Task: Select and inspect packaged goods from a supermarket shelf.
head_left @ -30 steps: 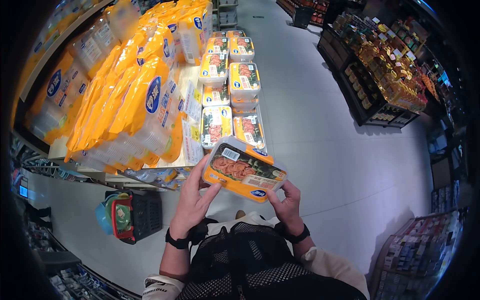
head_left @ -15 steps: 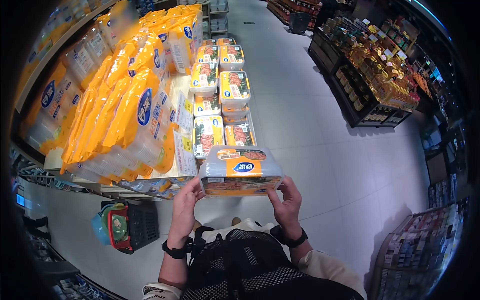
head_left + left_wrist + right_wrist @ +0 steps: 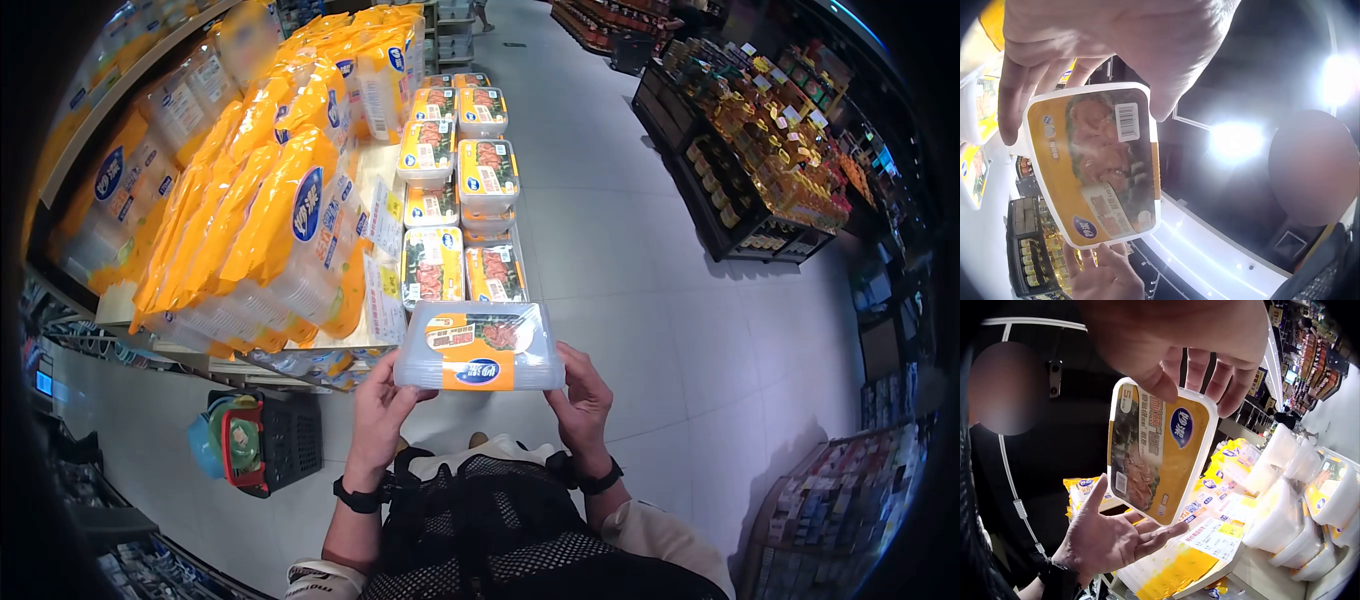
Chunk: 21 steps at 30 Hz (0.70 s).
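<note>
Shop floor (image 3: 640,330): I see pale grey tiles stretching beyond both grips and away to their right.
Table (image 3: 378,162): pale surface, ahead of the left grip and to its left.
Yellow packs (image 3: 250,240): bundles of clear plastic in glossy wrappers, standing close together on the table, left of the left grip.
Bottle display (image 3: 745,215): a dark stand, well beyond the right grip and to its right.
Boxed tubs (image 3: 487,170): two columns of pale tubs with orange printed bands, some stacked, just beyond the grips.
Basket (image 3: 293,440): black and red, on the floor left of the left grip, with blue and green items inside.
Container (image 3: 480,355): clear plastic, held level in the air between the two grips, an orange band around it.
Left grip (image 3: 378,420): clamped on the container's left end, between thumb and fingers.
Right grip (image 3: 585,405): clamped likewise on its right end.
Barcode (image 3: 1127,122): a white patch on the container's printed face, near the left grip's thumb.
</note>
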{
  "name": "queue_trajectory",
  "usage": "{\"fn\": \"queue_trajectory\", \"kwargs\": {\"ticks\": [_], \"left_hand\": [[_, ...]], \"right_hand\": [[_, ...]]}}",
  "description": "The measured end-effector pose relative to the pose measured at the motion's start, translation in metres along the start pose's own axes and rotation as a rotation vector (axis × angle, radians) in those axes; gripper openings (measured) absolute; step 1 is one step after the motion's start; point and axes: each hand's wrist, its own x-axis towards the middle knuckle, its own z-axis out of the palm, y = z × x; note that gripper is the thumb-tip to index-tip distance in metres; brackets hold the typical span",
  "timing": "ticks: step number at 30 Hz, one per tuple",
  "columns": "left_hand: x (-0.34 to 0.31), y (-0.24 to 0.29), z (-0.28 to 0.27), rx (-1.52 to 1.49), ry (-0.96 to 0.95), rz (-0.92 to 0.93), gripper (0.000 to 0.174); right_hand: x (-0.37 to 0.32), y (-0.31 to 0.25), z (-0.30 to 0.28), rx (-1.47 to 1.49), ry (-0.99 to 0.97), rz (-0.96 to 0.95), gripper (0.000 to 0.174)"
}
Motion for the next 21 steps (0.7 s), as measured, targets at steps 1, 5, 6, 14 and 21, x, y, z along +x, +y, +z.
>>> {"fn": "queue_trajectory", "kwargs": {"ticks": [1, 5, 6, 14, 21], "left_hand": [[-0.001, 0.000, 0.001, -0.042, 0.016, 0.014, 0.065], [-0.003, -0.005, -0.006, -0.135, 0.032, 0.019, 0.064], [-0.003, -0.005, -0.005, -0.135, 0.035, 0.018, 0.064], [-0.003, -0.001, 0.002, -0.158, 0.073, 0.074, 0.073], [-0.002, -0.001, 0.003, -0.155, 0.063, 0.105, 0.074]], "right_hand": [[0.000, -0.002, 0.000, 0.083, -0.006, 0.060, 0.039], [0.000, 0.002, -0.006, 0.268, -0.035, 0.166, 0.036], [0.001, 0.002, -0.006, 0.269, -0.036, 0.167, 0.036], [0.000, 0.005, 0.000, 0.491, -0.016, 0.280, 0.039], [0.000, 0.008, 0.000, 0.595, -0.107, 0.373, 0.063]]}}
